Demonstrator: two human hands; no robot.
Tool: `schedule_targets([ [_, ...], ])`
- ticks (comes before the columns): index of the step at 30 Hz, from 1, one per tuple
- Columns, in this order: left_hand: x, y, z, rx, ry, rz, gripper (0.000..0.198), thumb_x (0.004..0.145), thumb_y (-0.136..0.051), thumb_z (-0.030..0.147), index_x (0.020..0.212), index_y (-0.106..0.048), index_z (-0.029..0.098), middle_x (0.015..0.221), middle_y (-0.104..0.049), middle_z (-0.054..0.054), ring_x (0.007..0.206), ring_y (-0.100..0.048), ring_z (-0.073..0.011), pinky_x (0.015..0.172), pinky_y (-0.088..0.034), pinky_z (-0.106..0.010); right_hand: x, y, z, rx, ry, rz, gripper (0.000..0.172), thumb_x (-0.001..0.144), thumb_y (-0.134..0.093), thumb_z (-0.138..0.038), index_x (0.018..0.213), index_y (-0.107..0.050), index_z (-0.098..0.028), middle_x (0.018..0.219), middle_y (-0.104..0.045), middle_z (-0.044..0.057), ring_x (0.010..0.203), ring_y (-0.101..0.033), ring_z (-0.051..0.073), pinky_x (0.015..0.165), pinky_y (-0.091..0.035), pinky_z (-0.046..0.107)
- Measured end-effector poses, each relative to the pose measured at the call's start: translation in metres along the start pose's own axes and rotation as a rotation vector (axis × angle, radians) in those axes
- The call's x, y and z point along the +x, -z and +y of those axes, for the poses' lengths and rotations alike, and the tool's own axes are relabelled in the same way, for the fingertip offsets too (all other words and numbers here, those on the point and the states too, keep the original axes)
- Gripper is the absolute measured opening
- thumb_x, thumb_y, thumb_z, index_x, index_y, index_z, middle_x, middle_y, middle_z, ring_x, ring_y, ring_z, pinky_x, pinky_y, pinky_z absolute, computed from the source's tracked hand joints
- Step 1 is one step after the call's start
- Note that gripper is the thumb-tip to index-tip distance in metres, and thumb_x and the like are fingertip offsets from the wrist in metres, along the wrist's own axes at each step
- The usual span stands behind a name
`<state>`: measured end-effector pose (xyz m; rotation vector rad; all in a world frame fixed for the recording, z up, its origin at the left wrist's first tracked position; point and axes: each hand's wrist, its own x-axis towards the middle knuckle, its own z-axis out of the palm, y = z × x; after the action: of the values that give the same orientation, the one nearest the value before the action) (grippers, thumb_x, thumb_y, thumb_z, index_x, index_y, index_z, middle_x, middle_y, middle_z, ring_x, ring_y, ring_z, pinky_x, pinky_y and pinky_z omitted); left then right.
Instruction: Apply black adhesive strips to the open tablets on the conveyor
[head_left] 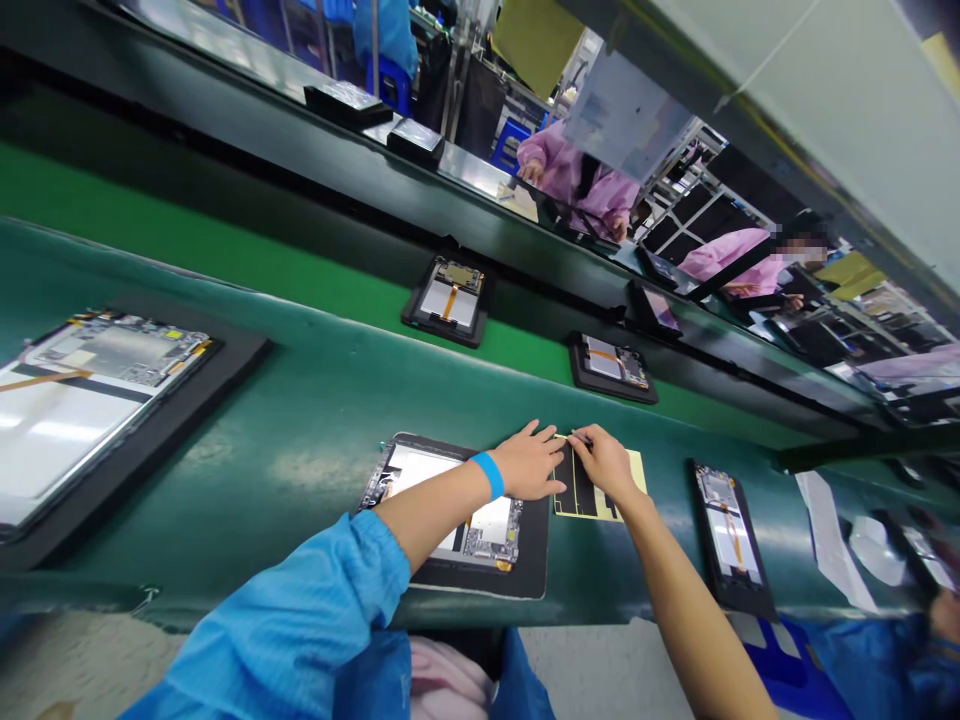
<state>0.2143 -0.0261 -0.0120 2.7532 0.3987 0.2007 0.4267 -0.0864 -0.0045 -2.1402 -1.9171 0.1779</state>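
Note:
A yellow backing sheet (636, 470) with black adhesive strips lies flat on the green bench. My left hand (529, 465), below a blue wristband, is open with its fingers spread, the fingertips at the sheet's left edge. Over the top of the sheet, my right hand (606, 462) is closed in a pinch. Something small and dark shows at its fingertips, too little to name. Beneath my left forearm lies an opened tablet (491, 520) on a black foam pad (534, 550), with its circuit board and white battery exposed; the forearm hides part of it.
Another opened tablet (112, 370) lies at the left, and one (726, 530) at the right. Two more, a tablet (452, 295) and a second tablet (611, 362), sit on the green conveyor (315, 285). People in pink work across the line; a blue sleeve (870, 660) is at the right.

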Motion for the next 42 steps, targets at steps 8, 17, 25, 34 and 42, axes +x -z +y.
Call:
schedule_targets([
  [8, 0.000, 0.000, -0.001, -0.032, -0.005, -0.008, 0.059, 0.101, -0.042, 0.053, 0.140, -0.059, 0.011, 0.158, -0.045, -0.015, 0.151, -0.031, -0.0354, 0.122, -0.022, -0.055, -0.005, 0.009, -0.001, 0.065, -0.046, 0.093, 0.041, 0.097, -0.041, -0.055, 0.087, -0.063, -0.022, 0.086, -0.066, 0.007, 0.077, -0.062, 0.022, 0.069, -0.043, 0.032],
  [17, 0.001, 0.004, 0.000, -0.068, 0.019, 0.041, 0.050, 0.102, -0.044, 0.048, 0.138, -0.060, 0.017, 0.158, -0.045, -0.013, 0.148, -0.037, -0.0324, 0.119, -0.028, -0.052, -0.012, 0.036, -0.030, 0.234, -0.043, 0.210, 0.038, 0.095, -0.048, -0.055, 0.081, -0.059, -0.022, 0.079, -0.063, 0.003, 0.071, -0.059, 0.019, 0.069, -0.046, 0.030],
  [25, -0.051, 0.060, -0.046, -0.078, 0.222, 0.253, 0.043, 0.104, -0.040, 0.032, 0.140, -0.057, 0.016, 0.159, -0.044, -0.015, 0.146, -0.041, -0.0286, 0.120, -0.031, -0.049, -0.034, 0.021, -0.129, 0.494, 0.187, 0.061, 0.021, 0.098, -0.055, -0.035, 0.082, -0.061, -0.022, 0.083, -0.063, 0.002, 0.076, -0.059, 0.016, 0.070, -0.045, 0.027],
  [34, -0.217, 0.057, -0.058, -0.045, 0.526, 0.437, 0.037, 0.102, -0.041, 0.027, 0.128, -0.065, 0.017, 0.148, -0.056, -0.013, 0.143, -0.047, -0.0278, 0.118, -0.041, -0.051, -0.052, -0.031, -0.227, 0.474, 0.369, -0.150, 0.018, 0.101, -0.052, -0.031, 0.094, -0.066, -0.023, 0.098, -0.066, 0.004, 0.076, -0.063, 0.016, 0.068, -0.046, 0.026],
  [42, -0.271, 0.019, -0.008, -0.054, 0.498, 0.575, 0.030, 0.100, -0.049, 0.022, 0.125, -0.065, 0.020, 0.150, -0.054, -0.013, 0.143, -0.048, -0.0269, 0.120, -0.039, -0.053, -0.057, -0.056, -0.253, 0.280, 0.356, -0.110, 0.010, 0.095, -0.059, -0.023, 0.094, -0.069, -0.023, 0.112, -0.064, 0.005, 0.085, -0.067, 0.019, 0.075, -0.049, 0.031],
])
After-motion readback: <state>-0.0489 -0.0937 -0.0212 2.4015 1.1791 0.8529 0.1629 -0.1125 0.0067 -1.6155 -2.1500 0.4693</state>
